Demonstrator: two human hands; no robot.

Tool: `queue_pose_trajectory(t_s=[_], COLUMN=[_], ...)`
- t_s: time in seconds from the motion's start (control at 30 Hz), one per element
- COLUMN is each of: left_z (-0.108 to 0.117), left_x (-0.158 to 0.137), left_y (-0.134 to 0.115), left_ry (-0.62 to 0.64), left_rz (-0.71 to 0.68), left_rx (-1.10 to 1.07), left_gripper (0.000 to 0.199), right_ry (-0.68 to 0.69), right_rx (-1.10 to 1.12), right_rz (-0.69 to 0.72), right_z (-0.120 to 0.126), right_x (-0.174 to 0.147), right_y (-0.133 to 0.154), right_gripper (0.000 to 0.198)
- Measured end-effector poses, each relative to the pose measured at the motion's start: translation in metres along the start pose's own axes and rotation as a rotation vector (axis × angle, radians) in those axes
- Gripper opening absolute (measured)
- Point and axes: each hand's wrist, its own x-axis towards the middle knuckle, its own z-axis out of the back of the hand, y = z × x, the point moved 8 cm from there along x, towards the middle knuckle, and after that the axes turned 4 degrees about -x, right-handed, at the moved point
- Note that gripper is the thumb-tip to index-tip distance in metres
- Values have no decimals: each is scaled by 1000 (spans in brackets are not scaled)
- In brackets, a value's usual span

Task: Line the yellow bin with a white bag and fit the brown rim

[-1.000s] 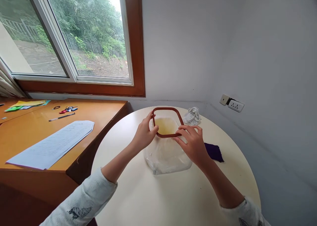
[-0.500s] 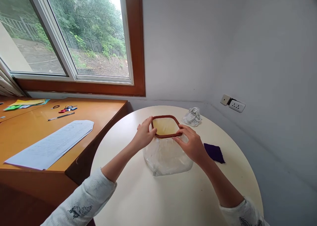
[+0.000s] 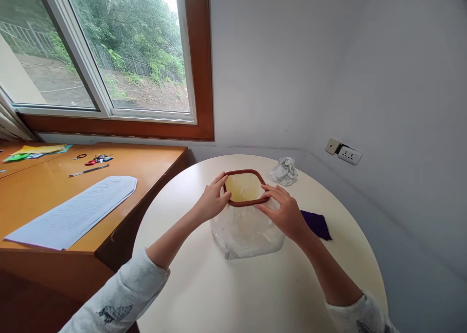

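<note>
A brown rounded-square ring (image 3: 245, 204) lies at the top of a clear plastic bag (image 3: 248, 235), which flares out over the near side onto the round table. It looks like the rim of a small bin. Inside the ring a yellowish surface (image 3: 243, 188) shows through film. My left hand (image 3: 213, 199) grips the ring's left side, thumb on the near corner and fingers along the outer edge. On the right near corner, my right hand (image 3: 282, 211) pinches the ring between thumb and fingers. What stands under the bag is hidden.
On the round cream table (image 3: 251, 294) are a crumpled white cloth (image 3: 284, 171) at the back and a dark purple cloth (image 3: 316, 225) right of my right hand. A wooden desk (image 3: 156, 162) at left holds papers (image 3: 76, 211), a pen (image 3: 89, 170) and keys (image 3: 102, 158).
The ring's near edge has shifted slightly toward me and down in the view. Both hands keep their hold and have barely moved.
</note>
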Motion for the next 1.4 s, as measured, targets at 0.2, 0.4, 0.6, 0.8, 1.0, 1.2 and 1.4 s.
queue_pose_trajectory(t_s=[0.2,0.4,0.6,0.8,1.0,1.2,1.4], left_z=[-2,-8,-16,-19,-21,-24,-27], left_x=[0,-3,-5,-6,-8,-7,-7], left_y=[0,2,6,6,4,8,10], left_ry=[45,59,51,104,147,136,116], left_rz=[-13,-9,-38,-27,-26,-47,-61], left_rx=[44,44,-7,13,40,0,-55], left_gripper=[52,52,52,53,53,52,51], right_ry=[44,58,7,-13,195,260,238], right_rx=[23,89,106,222,333,413,451], right_rz=[-7,-62,-67,-143,-276,-302,-308], right_z=[0,1,3,5,-20,-36,-39], right_x=[-2,-6,-8,11,37,35,31], right_y=[-3,-10,-10,-22,-45,-57,-63], right_gripper=[13,16,13,24,43,43,42])
